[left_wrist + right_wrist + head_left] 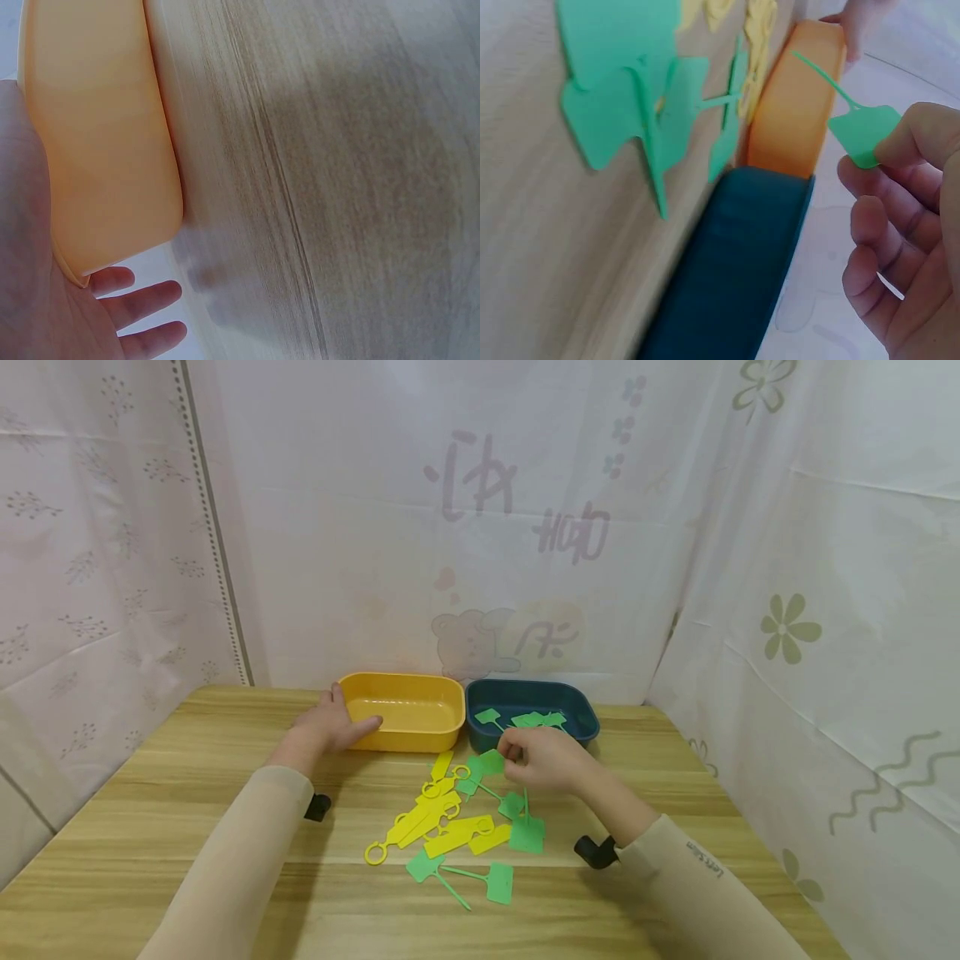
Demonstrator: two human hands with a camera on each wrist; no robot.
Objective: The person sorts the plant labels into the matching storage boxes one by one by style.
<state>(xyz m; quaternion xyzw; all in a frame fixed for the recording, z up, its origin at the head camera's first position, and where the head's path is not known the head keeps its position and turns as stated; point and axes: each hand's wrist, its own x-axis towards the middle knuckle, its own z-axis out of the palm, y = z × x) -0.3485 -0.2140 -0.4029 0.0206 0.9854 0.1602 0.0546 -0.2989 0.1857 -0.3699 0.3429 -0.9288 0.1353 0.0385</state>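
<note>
My left hand [327,725] rests at the left corner of a yellow plastic bin [408,742], thumb over the front rim. In the left wrist view its fingers [142,302] extend straight past the bin's corner. With thumb and index finger, my right hand [547,758] pinches a green plastic tag [864,131] by its flat head, the thin stem pointing away. This hand hovers in front of a dark teal bin [480,737], where several green tags [528,720] lie. Below the hands, yellow ring-ended tags [429,818] and more green tags [527,835] lie in a loose pile.
Both bins stand side by side at the back of the wooden table [360,902], close to a patterned curtain [337,568]. Two green tags [499,883] lie at the pile's near edge. Black wrist mounts [596,852] sit by the sleeves.
</note>
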